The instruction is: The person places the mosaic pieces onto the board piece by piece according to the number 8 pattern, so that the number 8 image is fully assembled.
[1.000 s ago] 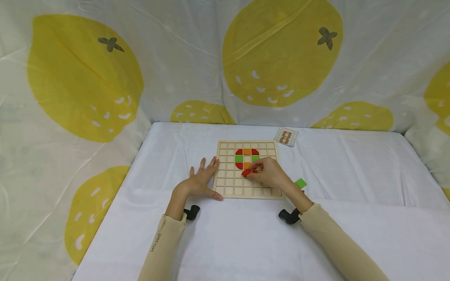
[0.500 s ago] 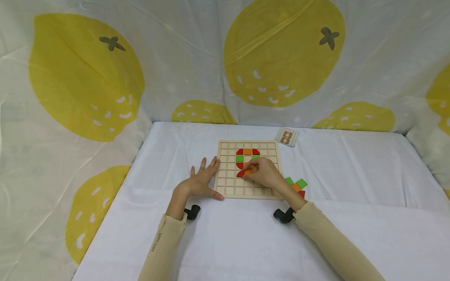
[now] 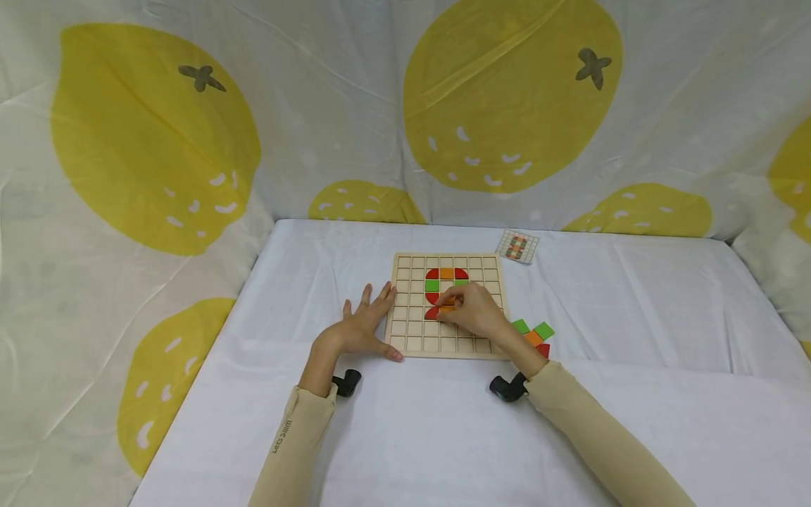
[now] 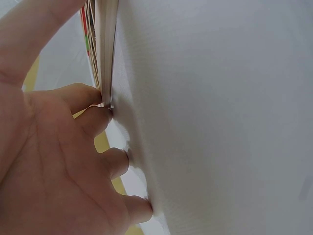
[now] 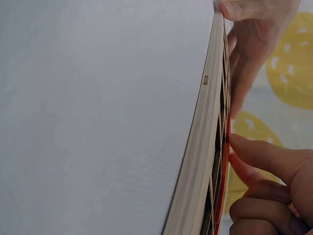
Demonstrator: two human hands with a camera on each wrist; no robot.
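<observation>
My left hand (image 3: 357, 331) lies spread at the left side of the wooden grid board (image 3: 415, 331), its fingertips and thumb against the frame. In the left wrist view, its index fingertip (image 4: 93, 96) meets the board's edge. Over the middle of the board, my right hand (image 3: 478, 310) pinches a rounded red tile (image 3: 431, 313) at a cell below the ring of tiles. Beside it an orange tile (image 3: 448, 310) shows partly under the fingers. The ring has red corners, an orange tile (image 3: 446, 273) on top and a green tile (image 3: 432, 286) at its left; the hand hides its lower right.
Right of the board, next to the right forearm, lie loose tiles: a green one (image 3: 543, 330), an orange one (image 3: 533, 339) and a red one (image 3: 543, 349), among others. A printed pattern card (image 3: 517, 247) lies beyond the board's far right corner. White cloth (image 3: 633, 303) covers the table.
The red tile, tilted in my right fingers earlier, has moved slightly left and now lies in line with the grid cell. My right forearm has shifted left; the left hand stays put.
</observation>
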